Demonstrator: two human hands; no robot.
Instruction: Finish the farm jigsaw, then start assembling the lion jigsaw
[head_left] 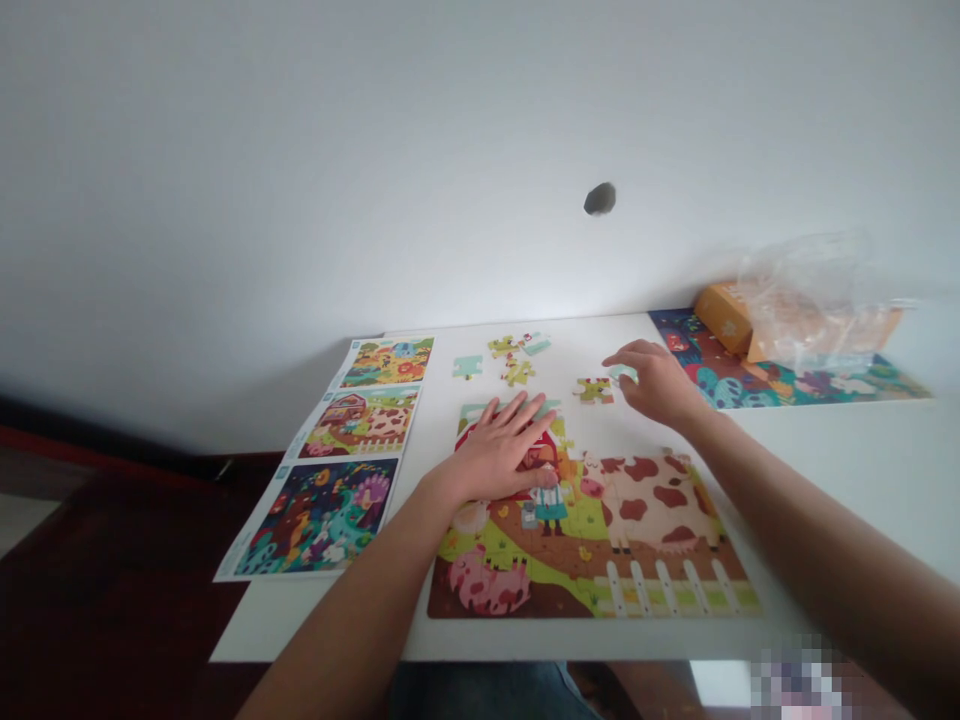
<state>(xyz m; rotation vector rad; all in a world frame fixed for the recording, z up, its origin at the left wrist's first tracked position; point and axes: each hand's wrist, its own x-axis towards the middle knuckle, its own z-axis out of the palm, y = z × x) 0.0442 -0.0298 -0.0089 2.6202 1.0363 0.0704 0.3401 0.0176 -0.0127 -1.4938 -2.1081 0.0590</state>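
Observation:
A farm jigsaw puzzle (570, 550) lies partly assembled on the white table, showing a cow, a pig, a fence and a red barn. My left hand (499, 455) rests flat on its upper left part, fingers spread, covering much of the barn. Beyond the puzzle's upper edge, my right hand (656, 385) has its thumb and index finger around a pale blue-green puzzle piece (622, 372). Just left of that hand lies a green and brown puzzle piece (593, 390). Several loose pieces lie farther back, among them a pale green piece (467, 367) and a yellow-green piece (517, 371).
A reference sheet (341, 455) with three pictures lies at the left, overhanging the table's edge. At the back right, an orange box (724, 315) and a clear plastic bag (817, 300) sit on a dark, colourful puzzle (787, 385). A white wall (465, 180) stands behind the table.

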